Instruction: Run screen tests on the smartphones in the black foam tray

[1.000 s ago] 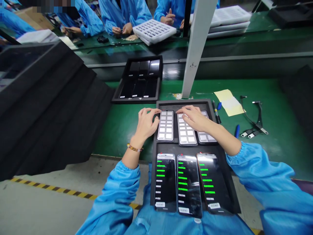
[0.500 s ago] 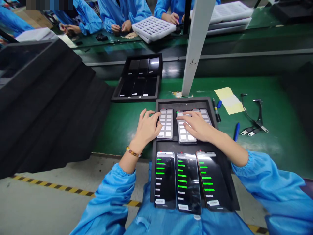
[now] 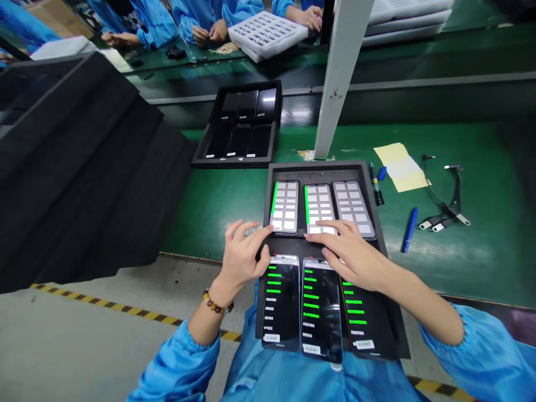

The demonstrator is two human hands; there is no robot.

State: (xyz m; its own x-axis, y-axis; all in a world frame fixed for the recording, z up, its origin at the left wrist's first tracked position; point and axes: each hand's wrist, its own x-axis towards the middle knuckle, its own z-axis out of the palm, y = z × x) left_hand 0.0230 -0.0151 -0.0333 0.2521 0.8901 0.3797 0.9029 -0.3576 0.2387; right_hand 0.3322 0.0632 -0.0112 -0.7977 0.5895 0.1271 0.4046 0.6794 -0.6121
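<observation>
A black tray (image 3: 318, 166) in front of me holds two rows of smartphones. Its far left phone (image 3: 285, 204) and far middle phone (image 3: 320, 201) show light grids with a green strip down the left edge; the far right phone (image 3: 354, 204) has a grid without green. My left hand (image 3: 245, 254) has its fingers apart, index fingertip at the lower left corner of the far left phone. The index finger of my right hand (image 3: 352, 251) reaches the bottom of the far middle phone, fingers spread. Three near phones (image 3: 281, 312) show dark screens with green and white text lines.
Another black tray (image 3: 201, 156) with dark phones stands further back. A tall black folded panel (image 3: 104, 184) fills the left. Right of my tray lie a blue pen (image 3: 409, 230), yellow paper (image 3: 400, 167) and cables (image 3: 450, 209). A white post (image 3: 341, 78) rises behind; co-workers' hands (image 3: 209, 33) are beyond.
Both hands have moved down toward me along the far phones. Green strips now run down the left edges of the far left and far middle screens.
</observation>
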